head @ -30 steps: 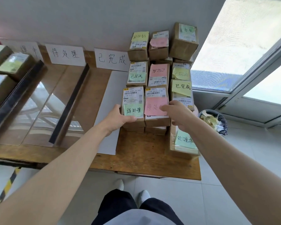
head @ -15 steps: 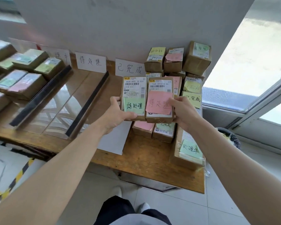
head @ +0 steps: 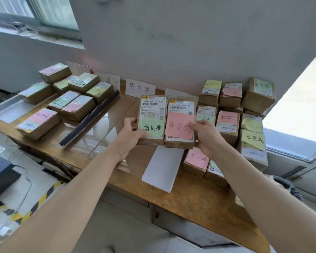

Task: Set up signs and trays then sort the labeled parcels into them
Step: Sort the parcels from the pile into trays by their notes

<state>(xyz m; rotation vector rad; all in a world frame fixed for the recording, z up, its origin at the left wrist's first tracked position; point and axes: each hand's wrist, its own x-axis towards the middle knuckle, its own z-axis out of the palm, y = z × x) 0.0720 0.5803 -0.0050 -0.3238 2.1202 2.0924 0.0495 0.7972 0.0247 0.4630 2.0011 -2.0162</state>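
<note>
My left hand [head: 130, 136] grips a brown parcel with a green note [head: 152, 114] by its left edge. Pressed against that one is a parcel with a pink note [head: 181, 117], gripped by my right hand [head: 205, 137]. Both are held side by side in the air above the wooden table [head: 190, 196]. Three paper signs lean on the wall; the middle sign [head: 140, 88] shows fully, the right sign [head: 173, 94] is half hidden behind the held parcels. A clear tray [head: 97, 141] with a black edge lies under the middle sign. Several sorted parcels [head: 73, 105] fill the left tray.
A pile of unsorted parcels [head: 232, 121] with coloured notes stands at the table's right end by the window. A white sheet [head: 162, 167] lies below my hands. A waste bin [head: 288, 187] sits on the floor at the right. Yellow-black floor tape [head: 36, 203] runs at the left.
Both hands lifted the two parcels off the right-hand pile and carried them up and leftward. The camera turned left, bringing the filled left tray into view.
</note>
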